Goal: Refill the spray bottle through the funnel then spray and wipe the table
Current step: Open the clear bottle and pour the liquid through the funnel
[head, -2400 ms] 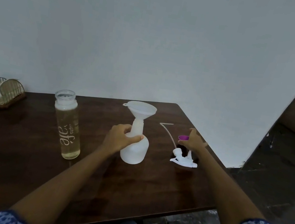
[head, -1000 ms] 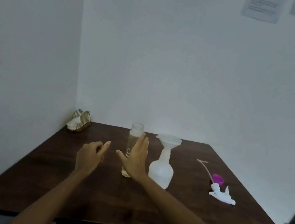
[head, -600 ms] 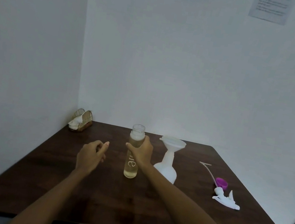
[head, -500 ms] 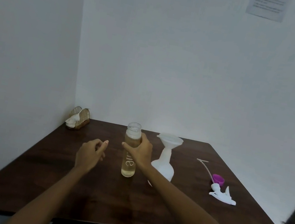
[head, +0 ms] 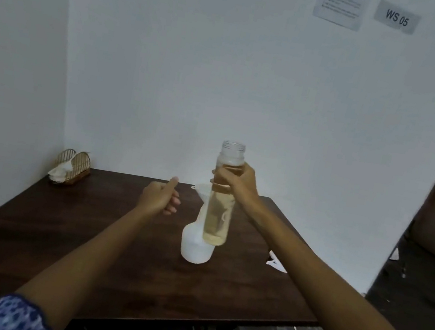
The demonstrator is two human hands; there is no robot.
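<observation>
Now | right hand (head: 238, 187) fingers clamp clear bottle (head: 223, 194) | upright, mouth up

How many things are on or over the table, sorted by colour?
White: 3, spray bottle, funnel, trigger head
Clear with yellowish liquid: 1, refill bottle, gripped by the right hand
Gold: 1, wire holder
Total: 5

The table (head: 61, 228) was dark wood with a soft shine; the bottle (head: 218, 217) looked clear and glossy, the spray bottle (head: 192, 248) matt white plastic.
</observation>
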